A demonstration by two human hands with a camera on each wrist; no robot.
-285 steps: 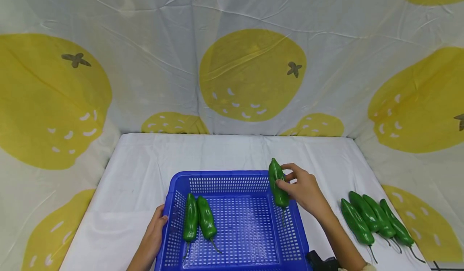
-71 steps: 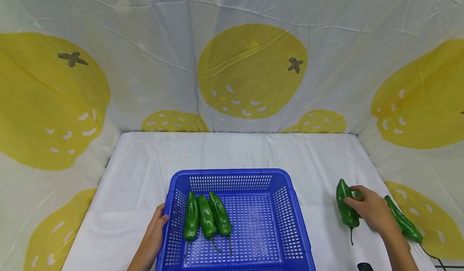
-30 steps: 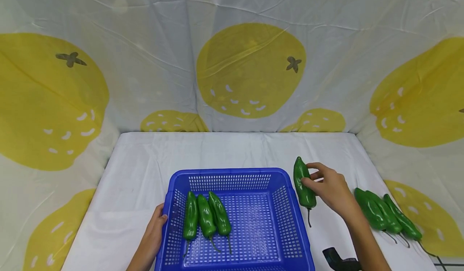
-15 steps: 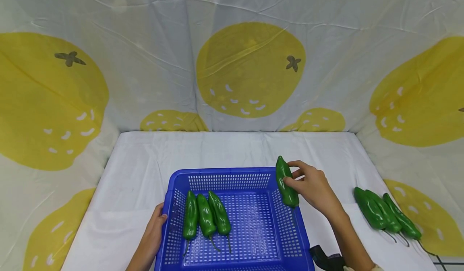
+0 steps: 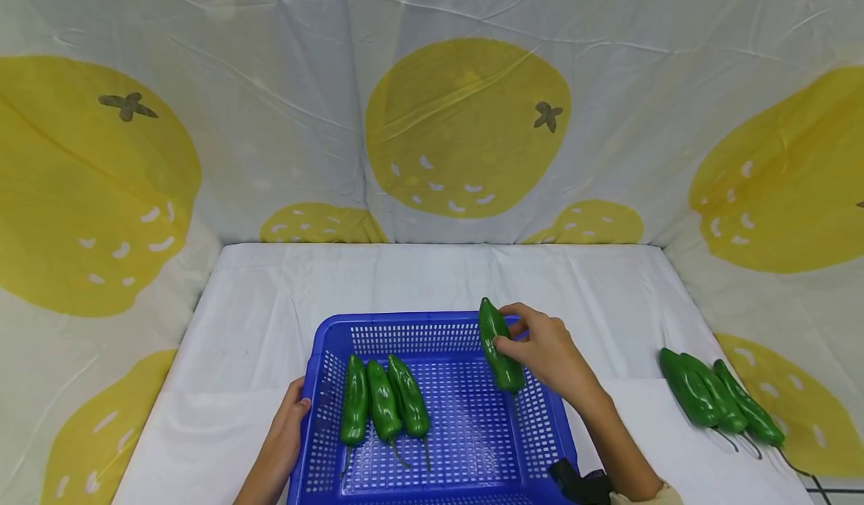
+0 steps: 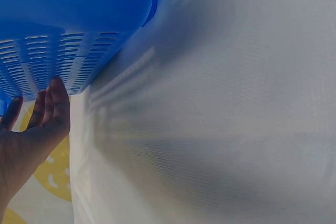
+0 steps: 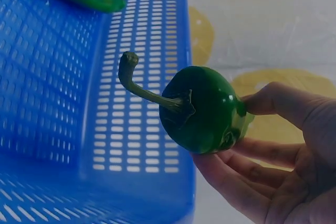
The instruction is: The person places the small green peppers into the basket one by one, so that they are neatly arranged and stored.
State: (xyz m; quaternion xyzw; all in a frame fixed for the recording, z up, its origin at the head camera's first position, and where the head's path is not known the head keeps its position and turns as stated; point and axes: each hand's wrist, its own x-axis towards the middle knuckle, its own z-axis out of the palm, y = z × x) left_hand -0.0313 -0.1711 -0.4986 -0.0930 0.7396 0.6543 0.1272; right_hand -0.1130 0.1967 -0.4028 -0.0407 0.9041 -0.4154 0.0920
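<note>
My right hand (image 5: 543, 347) pinches a green chili pepper (image 5: 498, 351) between thumb and fingers, above the far right part of a blue plastic basket (image 5: 418, 322). In the right wrist view the pepper's (image 7: 205, 111) curved stem faces the camera. My left hand (image 5: 289, 426) is at the basket's left side. Seen from the left wrist, its fairly straight fingers (image 6: 60, 103) touch the perforated outer wall. Three green peppers lie side by side in the basket's left half, the middle one (image 5: 385, 404) among them, stems toward me.
Three more green peppers (image 5: 690, 392) lie close together on the white cloth (image 5: 432, 276), to the right of the basket. Fabric walls with yellow fruit prints (image 5: 469, 126) stand behind and on both sides. A black device (image 5: 580, 484) is on my right wrist.
Earlier, my right hand laid a third pepper in the basket, then picked up another from the right-hand group. It has carried this one left over the basket. My left hand stays in place.
</note>
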